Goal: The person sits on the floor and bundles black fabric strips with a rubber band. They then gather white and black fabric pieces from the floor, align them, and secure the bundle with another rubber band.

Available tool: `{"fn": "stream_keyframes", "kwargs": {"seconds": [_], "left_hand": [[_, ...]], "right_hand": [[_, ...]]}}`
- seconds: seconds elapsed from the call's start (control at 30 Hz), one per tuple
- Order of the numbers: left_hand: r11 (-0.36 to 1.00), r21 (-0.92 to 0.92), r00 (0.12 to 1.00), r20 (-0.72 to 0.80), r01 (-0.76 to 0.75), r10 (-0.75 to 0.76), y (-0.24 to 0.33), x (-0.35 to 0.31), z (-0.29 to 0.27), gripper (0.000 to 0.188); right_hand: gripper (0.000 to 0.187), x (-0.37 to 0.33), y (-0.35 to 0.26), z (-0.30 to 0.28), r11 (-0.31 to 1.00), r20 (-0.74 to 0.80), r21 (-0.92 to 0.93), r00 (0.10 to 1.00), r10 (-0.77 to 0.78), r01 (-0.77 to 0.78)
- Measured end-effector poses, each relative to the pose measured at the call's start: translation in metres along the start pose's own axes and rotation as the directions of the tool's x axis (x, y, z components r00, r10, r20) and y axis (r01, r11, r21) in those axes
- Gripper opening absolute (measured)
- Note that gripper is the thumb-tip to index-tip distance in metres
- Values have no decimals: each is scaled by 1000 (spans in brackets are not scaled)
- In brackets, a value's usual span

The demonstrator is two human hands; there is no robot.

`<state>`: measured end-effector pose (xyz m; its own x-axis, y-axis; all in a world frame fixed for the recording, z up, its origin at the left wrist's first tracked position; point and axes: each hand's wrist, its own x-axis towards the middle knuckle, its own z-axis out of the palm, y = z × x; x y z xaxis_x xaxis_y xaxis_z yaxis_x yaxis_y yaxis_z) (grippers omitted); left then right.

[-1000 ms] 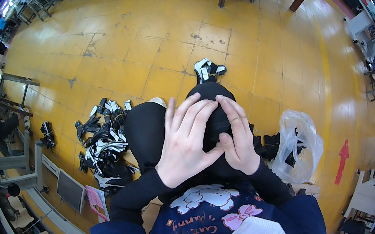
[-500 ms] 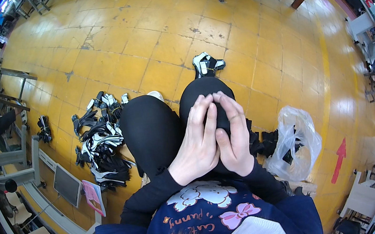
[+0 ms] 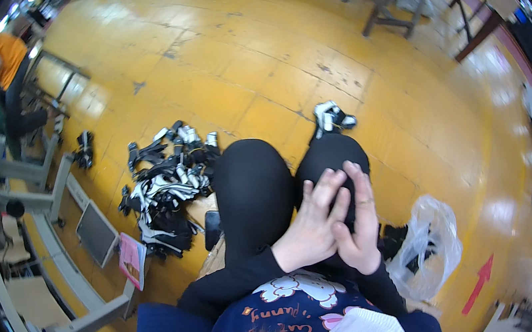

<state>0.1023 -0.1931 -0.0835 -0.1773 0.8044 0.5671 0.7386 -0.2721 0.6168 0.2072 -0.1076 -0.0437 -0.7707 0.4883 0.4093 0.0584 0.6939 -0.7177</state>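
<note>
My left hand (image 3: 312, 232) and my right hand (image 3: 360, 224) are raised in front of my black-clad knees, with no object showing in either. The fingers of the left hand are stretched and spread apart, some lying close to the right hand's fingers. On the right hand the fingers point up and away, and the thumb stands off from them. Both hands overlap near the thumbs; whether they touch is hard to tell. Beyond my right knee a small black-and-white bundle (image 3: 332, 118) lies on the floor.
A heap of black-and-white fabric-like bundles (image 3: 171, 185) lies left of my knees, beside a dark phone-like slab (image 3: 212, 230). A clear plastic bag (image 3: 432, 245) holding dark pieces sits to the right. Grey metal framing (image 3: 89, 327) runs along the left; a wooden stool (image 3: 389, 5) stands far right.
My hands have shifted from fingertips together to a looser, more spread pose, the left fingers fanning out. The whole view has swung, so floor items appear farther right and lower.
</note>
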Motion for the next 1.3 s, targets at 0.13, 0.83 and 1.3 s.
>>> {"fn": "stream_keyframes", "kwargs": {"seconds": [0.13, 0.83, 1.3], "left_hand": [[996, -74, 999, 30, -43, 46, -4, 4, 9, 83], [988, -141, 994, -82, 59, -71, 3, 10, 14, 74], [989, -118, 990, -121, -88, 74, 11, 7, 21, 76]], "right_hand": [[78, -8, 1, 9, 985, -168, 140, 978, 121, -98], [79, -6, 2, 1, 970, -58, 217, 991, 124, -109], [82, -27, 4, 9, 966, -149, 241, 980, 133, -95]]}}
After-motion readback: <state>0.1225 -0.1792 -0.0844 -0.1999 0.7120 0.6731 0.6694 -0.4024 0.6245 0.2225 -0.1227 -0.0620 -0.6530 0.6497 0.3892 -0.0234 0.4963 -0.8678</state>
